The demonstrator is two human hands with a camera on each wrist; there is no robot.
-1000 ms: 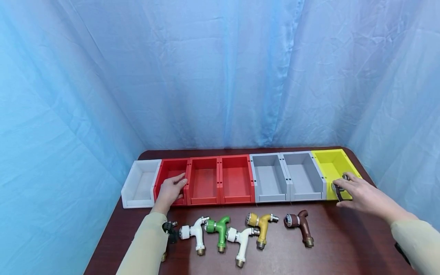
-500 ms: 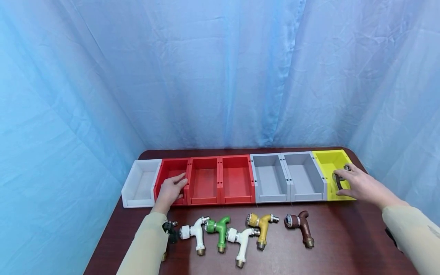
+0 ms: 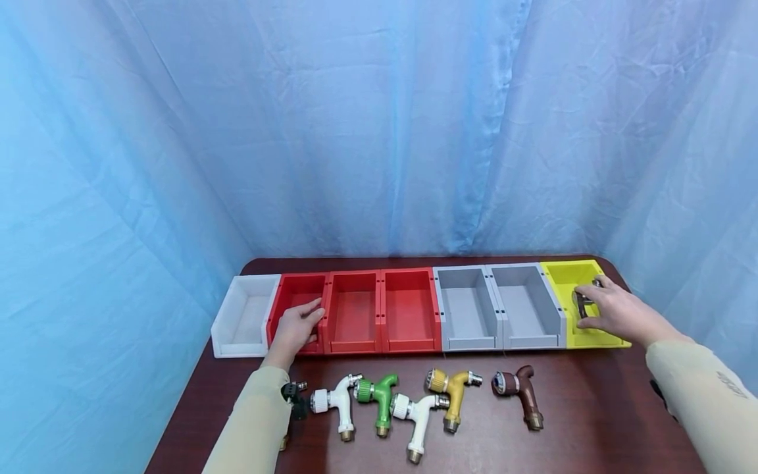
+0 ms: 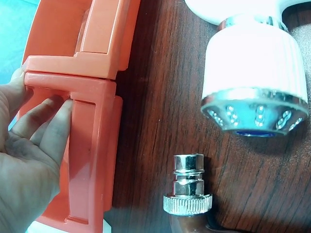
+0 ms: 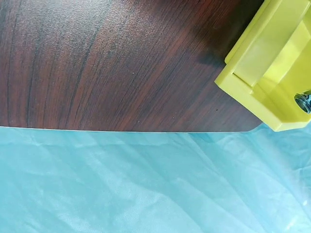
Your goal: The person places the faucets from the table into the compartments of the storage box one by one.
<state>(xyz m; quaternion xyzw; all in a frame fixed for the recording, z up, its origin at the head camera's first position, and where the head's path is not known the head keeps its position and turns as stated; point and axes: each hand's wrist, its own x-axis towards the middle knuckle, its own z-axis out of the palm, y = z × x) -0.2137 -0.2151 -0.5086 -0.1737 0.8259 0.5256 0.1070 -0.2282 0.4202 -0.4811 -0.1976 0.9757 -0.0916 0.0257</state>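
Note:
My right hand (image 3: 618,309) grips a dark tap (image 3: 580,304) inside the yellow bin (image 3: 598,339) at the right end of the row; the fingers cover much of it. In the right wrist view, a shiny metal end of the tap (image 5: 303,102) shows within the yellow bin's walls. At the left, my left hand (image 3: 294,331) pinches the side wall of the leftmost red bin (image 3: 296,282). The left wrist view has the thumb at the rim and the other fingers (image 4: 56,128) inside, against that wall.
Along the table (image 3: 474,447) lie two white taps (image 3: 342,400), a green tap (image 3: 381,401), a yellow tap (image 3: 454,398) and a brown tap (image 3: 527,398). A black-handled tap (image 3: 294,393) is partly hidden by my left sleeve. White (image 3: 243,309), red and grey bins (image 3: 468,309) fill the row.
My right hand has moved back and slightly left, carrying the dark tap from the yellow bin's front area deeper over its inside. My left hand stays on the red bin's wall.

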